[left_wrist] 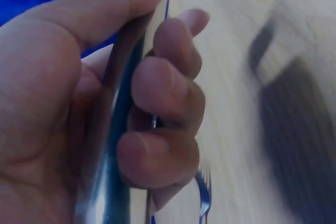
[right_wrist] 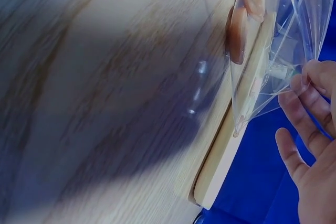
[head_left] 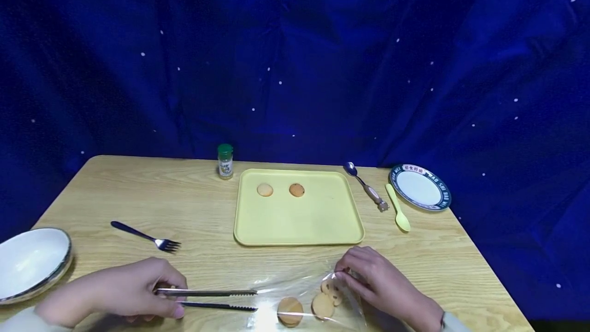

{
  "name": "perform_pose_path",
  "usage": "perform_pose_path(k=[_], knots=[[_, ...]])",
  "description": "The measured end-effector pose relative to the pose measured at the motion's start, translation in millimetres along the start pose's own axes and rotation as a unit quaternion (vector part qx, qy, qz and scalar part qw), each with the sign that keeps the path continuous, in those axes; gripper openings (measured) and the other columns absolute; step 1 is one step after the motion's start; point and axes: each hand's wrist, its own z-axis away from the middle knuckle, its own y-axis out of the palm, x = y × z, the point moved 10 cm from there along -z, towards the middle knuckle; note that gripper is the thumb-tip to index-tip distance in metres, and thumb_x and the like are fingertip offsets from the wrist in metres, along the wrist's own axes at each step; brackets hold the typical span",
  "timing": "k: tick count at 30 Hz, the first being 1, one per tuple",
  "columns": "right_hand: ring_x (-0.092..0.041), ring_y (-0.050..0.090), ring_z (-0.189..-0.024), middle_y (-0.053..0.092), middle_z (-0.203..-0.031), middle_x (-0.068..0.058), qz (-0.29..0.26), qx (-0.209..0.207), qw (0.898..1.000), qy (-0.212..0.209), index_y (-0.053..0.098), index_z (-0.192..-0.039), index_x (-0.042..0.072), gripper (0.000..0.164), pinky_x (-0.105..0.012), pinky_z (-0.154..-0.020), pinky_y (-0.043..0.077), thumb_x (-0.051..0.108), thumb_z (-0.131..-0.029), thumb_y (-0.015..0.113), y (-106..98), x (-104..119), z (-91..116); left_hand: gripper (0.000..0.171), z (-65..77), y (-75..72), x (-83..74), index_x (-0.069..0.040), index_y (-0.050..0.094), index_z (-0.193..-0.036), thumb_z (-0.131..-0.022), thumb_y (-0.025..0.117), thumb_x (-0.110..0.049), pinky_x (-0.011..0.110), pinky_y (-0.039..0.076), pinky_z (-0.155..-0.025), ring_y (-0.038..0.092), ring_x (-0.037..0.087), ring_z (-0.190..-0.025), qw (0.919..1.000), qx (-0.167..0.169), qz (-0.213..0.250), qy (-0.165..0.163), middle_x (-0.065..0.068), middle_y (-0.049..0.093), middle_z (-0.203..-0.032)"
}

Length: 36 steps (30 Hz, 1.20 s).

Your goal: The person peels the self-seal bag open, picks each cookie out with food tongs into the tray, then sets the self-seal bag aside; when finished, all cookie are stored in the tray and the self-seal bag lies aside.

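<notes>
My left hand [head_left: 133, 291] grips metal tongs [head_left: 209, 299] near the table's front edge, their serrated tips apart and pointing right toward a clear plastic bag [head_left: 313, 291]. In the left wrist view the fingers [left_wrist: 163, 108] curl round the tongs' handle [left_wrist: 118, 129]. Several round biscuits [head_left: 322, 304] lie in the bag. My right hand [head_left: 369, 278] pinches the bag's edge [right_wrist: 283, 72] on the right. Two biscuits [head_left: 280, 189] lie on the yellow tray [head_left: 299, 219] beyond.
A fork [head_left: 147, 237] lies left of the tray, a white bowl [head_left: 27, 263] at the far left edge. A green-capped spice jar [head_left: 225, 161] stands behind the tray. A metal spoon [head_left: 366, 186], a yellow spoon [head_left: 398, 209] and a small plate [head_left: 419, 187] lie at the right.
</notes>
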Motion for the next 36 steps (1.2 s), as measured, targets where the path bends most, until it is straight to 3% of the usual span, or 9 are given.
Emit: perform_pose_path(k=[10,16,20,24,31,36], knots=[[0.004,0.056,-0.092,0.060,-0.095,0.024,-0.001,-0.002,1.000,0.003,0.062,-0.095,0.030,0.006,-0.024,-0.082,0.050,0.025,-0.093,0.065,-1.7,0.8,-1.2,0.021,-24.7,11.8,-0.7,-0.006,0.060,-0.084,-0.099,0.054,-0.020,0.015,0.041,-0.038,0.041,-0.014,-0.043,0.9979,0.003,-0.064,0.013,0.015,0.051,-0.053],[0.006,0.055,-0.092,0.058,-0.095,0.025,-0.006,0.003,1.000,0.008,0.062,-0.095,0.031,0.007,-0.021,-0.082,0.049,0.025,-0.094,0.064,0.2,0.9,-2.6,0.024,-39.9,16.5,-6.4,-0.010,0.058,-0.079,-0.098,0.056,-0.025,0.015,0.042,-0.044,0.039,-0.013,-0.047,0.9864,-0.016,-0.162,0.021,-0.008,0.050,-0.057],[0.007,0.054,-0.091,0.058,-0.095,0.026,-0.005,-0.002,1.000,0.004,0.062,-0.094,0.031,0.008,-0.020,-0.082,0.048,0.024,-0.093,0.065,0.0,2.1,-3.4,0.022,-48.6,17.7,-7.1,-0.015,0.060,-0.081,-0.097,0.058,-0.030,0.014,0.041,-0.050,0.039,-0.011,-0.052,0.9811,-0.020,-0.192,0.009,-0.018,0.045,-0.066],[0.005,0.056,-0.092,0.059,-0.096,0.024,-0.014,-0.009,1.000,-0.002,0.062,-0.096,0.031,0.008,-0.021,-0.082,0.048,0.024,-0.093,0.065,0.2,3.4,-2.4,0.024,-53.7,19.5,-5.0,-0.016,0.060,-0.080,-0.096,0.060,-0.034,0.014,0.039,-0.049,0.040,-0.011,-0.051,0.9788,-0.023,-0.203,0.001,-0.020,0.046,-0.065],[0.009,0.055,-0.094,0.057,-0.097,0.028,-0.013,0.003,1.000,0.016,0.062,-0.096,0.034,0.010,-0.019,-0.084,0.048,0.025,-0.093,0.066,2.4,-0.3,-0.8,0.031,-57.1,19.6,-9.6,-0.016,0.055,-0.073,-0.096,0.058,-0.035,0.012,0.032,-0.048,0.032,-0.010,-0.054,0.9652,-0.036,-0.257,0.032,-0.018,0.038,-0.063],[0.009,0.054,-0.094,0.057,-0.097,0.029,-0.014,0.006,1.000,0.018,0.061,-0.095,0.034,0.009,-0.020,-0.084,0.048,0.027,-0.094,0.064,1.6,-2.2,-1.5,0.032,-58.5,19.3,-14.6,-0.015,0.053,-0.071,-0.098,0.056,-0.032,0.010,0.034,-0.050,0.031,-0.011,-0.054,0.9624,-0.038,-0.263,0.056,-0.018,0.036,-0.062]])
